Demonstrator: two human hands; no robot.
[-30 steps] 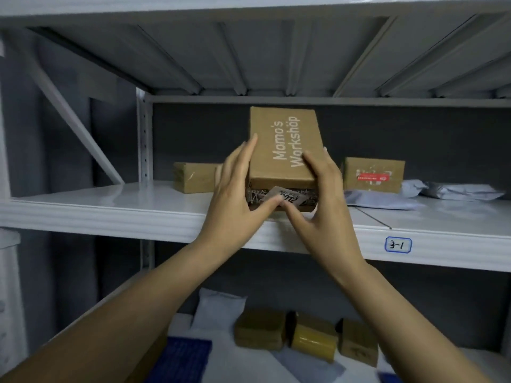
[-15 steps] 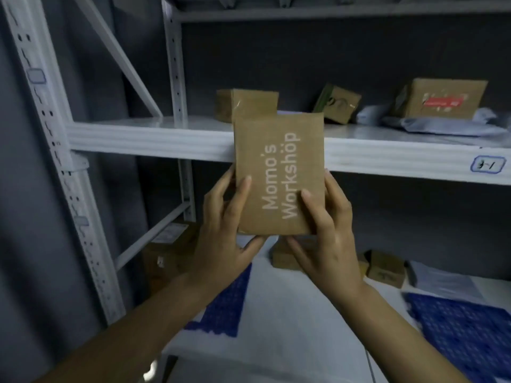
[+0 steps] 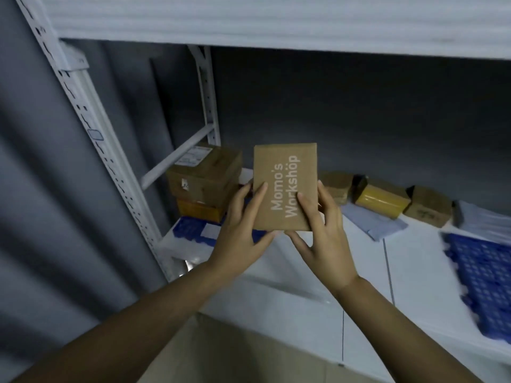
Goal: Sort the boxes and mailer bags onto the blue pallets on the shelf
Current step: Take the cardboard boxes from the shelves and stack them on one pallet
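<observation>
Cardboard sits between both my hands at the centre of the frame: a flat brown box (image 3: pixel 284 186) printed "Momo's Workshop", held upright with its printed face toward me, in the air above the front part of the white lower shelf (image 3: pixel 414 275). My left hand (image 3: pixel 243 233) grips its left edge, fingers laid up the face and thumb hooked under the bottom edge. My right hand (image 3: pixel 323 239) pinches the right side the same way, fingers over the lettering and thumb beneath.

Past the hands, at centre left, a blue pallet (image 3: pixel 188 228) lies on the shelf. At its far end stands a yellow-taped box (image 3: pixel 197 211) with a larger brown carton (image 3: pixel 204 172) stacked on top. At the right edge of the frame a second blue pallet (image 3: pixel 486 277) lies on the same shelf.

Further back, a grey mailer bag (image 3: pixel 373 222) lies flat right of centre. Behind it a row runs along the dark back wall: a small brown box (image 3: pixel 336 186), a yellow box (image 3: pixel 381 201), another brown box (image 3: pixel 430 205), then pale mailer bags (image 3: pixel 484 217) at the far right. The pale front edge of the upper shelf (image 3: pixel 276 20) spans the top of the frame.
</observation>
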